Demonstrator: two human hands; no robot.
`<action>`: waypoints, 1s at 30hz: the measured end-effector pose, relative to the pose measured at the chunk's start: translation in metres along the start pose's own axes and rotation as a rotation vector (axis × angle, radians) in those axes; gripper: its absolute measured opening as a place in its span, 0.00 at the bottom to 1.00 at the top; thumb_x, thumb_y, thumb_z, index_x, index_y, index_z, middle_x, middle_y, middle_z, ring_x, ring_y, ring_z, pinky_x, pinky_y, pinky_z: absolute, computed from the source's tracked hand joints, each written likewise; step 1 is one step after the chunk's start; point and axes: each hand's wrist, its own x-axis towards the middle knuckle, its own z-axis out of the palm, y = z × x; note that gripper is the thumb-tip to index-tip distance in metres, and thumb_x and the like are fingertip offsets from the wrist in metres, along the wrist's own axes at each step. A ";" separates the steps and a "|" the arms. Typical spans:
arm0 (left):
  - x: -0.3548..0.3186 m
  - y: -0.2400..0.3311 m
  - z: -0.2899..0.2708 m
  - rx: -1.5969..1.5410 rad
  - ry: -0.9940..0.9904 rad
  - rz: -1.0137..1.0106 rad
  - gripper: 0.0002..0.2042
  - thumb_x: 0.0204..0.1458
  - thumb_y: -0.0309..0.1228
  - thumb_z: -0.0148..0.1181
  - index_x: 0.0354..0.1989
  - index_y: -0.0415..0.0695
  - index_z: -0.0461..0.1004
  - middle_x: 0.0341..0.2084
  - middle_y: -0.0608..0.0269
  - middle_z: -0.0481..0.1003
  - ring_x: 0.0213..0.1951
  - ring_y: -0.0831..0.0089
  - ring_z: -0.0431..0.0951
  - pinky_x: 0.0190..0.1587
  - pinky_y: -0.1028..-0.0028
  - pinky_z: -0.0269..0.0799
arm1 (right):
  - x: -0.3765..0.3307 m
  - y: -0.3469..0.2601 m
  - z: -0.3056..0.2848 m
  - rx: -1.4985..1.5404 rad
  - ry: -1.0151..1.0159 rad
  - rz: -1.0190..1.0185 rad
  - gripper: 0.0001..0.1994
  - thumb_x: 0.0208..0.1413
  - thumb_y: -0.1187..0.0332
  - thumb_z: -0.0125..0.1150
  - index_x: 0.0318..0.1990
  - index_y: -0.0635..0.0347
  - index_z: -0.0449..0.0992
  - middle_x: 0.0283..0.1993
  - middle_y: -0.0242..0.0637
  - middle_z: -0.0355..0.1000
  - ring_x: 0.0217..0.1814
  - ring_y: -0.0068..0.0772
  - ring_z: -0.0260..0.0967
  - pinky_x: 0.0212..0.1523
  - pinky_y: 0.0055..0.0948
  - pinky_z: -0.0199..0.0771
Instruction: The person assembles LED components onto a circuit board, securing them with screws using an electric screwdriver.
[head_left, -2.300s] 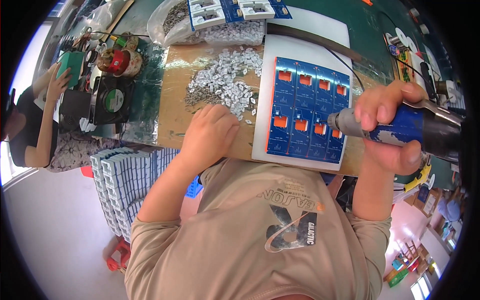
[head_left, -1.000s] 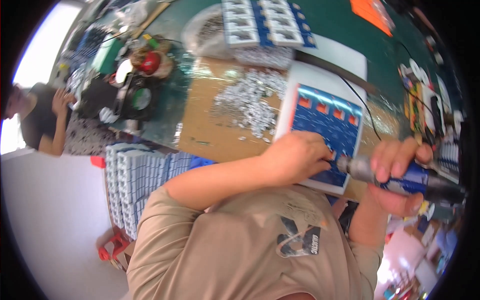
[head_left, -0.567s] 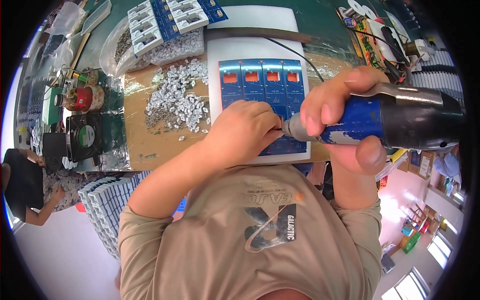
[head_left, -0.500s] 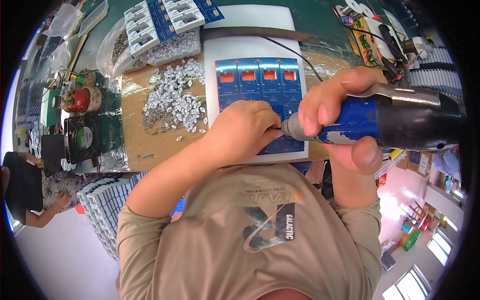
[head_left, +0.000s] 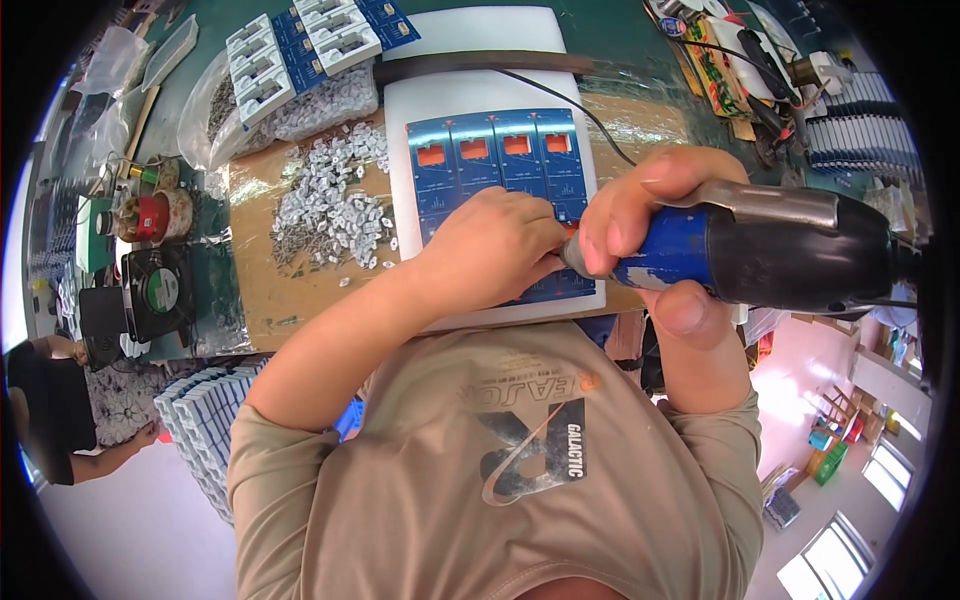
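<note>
Blue panel (head_left: pixel 497 170) lies under left hand (head_left: pixel 490 250) beside right hand's (head_left: pixel 650 240) screwdriver (head_left: pixel 760 250)

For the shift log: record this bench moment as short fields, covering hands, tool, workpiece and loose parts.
left hand: rests on the blue panel, fingers at the tool tip
right hand: grips the electric screwdriver
blue panel: lies on a white board
small white parts: loose pile left of the board
small fan: far left
</note>
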 end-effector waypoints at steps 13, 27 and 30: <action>-0.001 -0.004 0.012 -0.061 -0.028 -0.072 0.09 0.43 0.31 0.65 0.34 0.42 0.78 0.31 0.59 0.75 0.39 0.58 0.76 0.43 0.61 0.68 | 0.001 -0.001 -0.010 -0.259 -0.241 -0.063 0.35 0.46 0.57 0.78 0.56 0.61 0.64 0.37 0.38 0.69 0.37 0.35 0.71 0.39 0.34 0.75; 0.007 -0.003 0.007 -0.254 -0.045 -0.062 0.08 0.44 0.28 0.65 0.33 0.43 0.77 0.31 0.57 0.76 0.38 0.53 0.77 0.43 0.58 0.70 | 0.000 0.016 -0.011 -0.175 -0.222 -0.142 0.33 0.47 0.62 0.77 0.55 0.65 0.64 0.37 0.38 0.70 0.38 0.33 0.72 0.41 0.34 0.76; 0.007 0.001 0.006 -0.103 -0.079 -0.086 0.08 0.43 0.25 0.64 0.33 0.42 0.77 0.30 0.56 0.76 0.37 0.53 0.77 0.42 0.58 0.71 | 0.000 0.013 -0.016 -0.140 -0.222 -0.224 0.33 0.47 0.61 0.77 0.55 0.65 0.64 0.37 0.39 0.70 0.36 0.33 0.71 0.40 0.34 0.77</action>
